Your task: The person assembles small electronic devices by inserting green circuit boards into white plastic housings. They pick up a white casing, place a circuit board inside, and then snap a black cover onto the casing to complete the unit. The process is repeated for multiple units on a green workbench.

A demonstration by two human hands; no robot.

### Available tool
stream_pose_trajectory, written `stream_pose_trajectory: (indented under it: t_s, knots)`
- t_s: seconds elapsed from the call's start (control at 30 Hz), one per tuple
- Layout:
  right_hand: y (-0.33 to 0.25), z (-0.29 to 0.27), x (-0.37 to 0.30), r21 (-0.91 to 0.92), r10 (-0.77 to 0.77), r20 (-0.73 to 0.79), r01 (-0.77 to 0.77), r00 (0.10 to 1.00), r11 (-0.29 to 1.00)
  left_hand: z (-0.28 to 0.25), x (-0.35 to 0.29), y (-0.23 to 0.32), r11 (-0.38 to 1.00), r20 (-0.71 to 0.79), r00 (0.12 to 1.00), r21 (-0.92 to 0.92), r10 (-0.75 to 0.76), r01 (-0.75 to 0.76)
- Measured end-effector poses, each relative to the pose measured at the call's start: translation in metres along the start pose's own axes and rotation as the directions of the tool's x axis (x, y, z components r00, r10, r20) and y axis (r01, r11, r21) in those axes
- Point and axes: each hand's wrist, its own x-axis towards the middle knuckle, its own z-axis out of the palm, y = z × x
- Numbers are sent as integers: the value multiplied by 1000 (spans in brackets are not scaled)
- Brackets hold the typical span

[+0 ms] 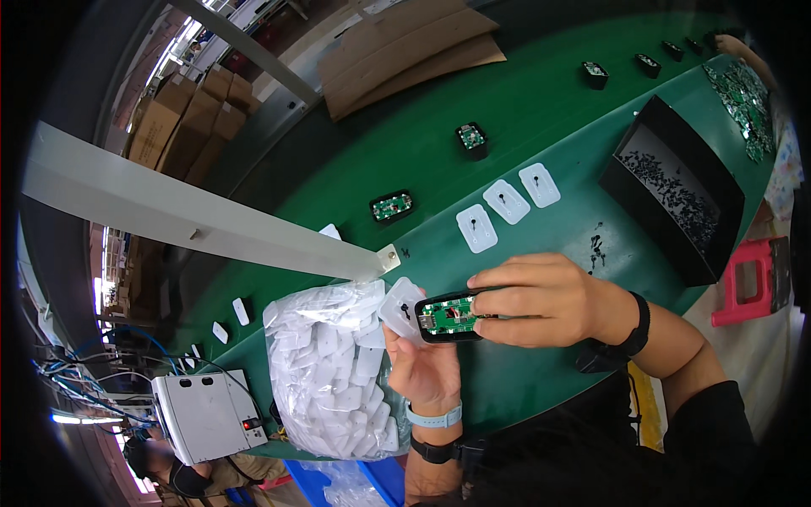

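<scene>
My left hand [427, 372] is closed around a white plastic cover [399, 311], which has a small black piece on its face. Just right of the cover, my right hand [545, 302] grips a black case [448, 338] from above. A green circuit board [448, 317] sits inside that case, partly hidden by my fingers. Case and cover overlap in view; whether they touch I cannot tell. Beyond my hands, three more white covers [507, 203] lie in a row on the green table [541, 237], each with a small black piece on it.
A clear bag of white covers [329, 363] lies left of my hands. At right stand a black box [629, 169] of small black parts and a pink-red stool [756, 283]. Cased boards [391, 205] sit along the green belt [422, 110]. A white post [203, 203] crosses the left side.
</scene>
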Motion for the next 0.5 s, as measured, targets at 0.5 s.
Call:
stream_pose_trajectory:
  t_s: [0.5]
  knots:
    - [0, 4, 0, 160, 139, -97, -122, 986, 979, 7, 0, 2, 998, -57, 998, 56, -8, 11]
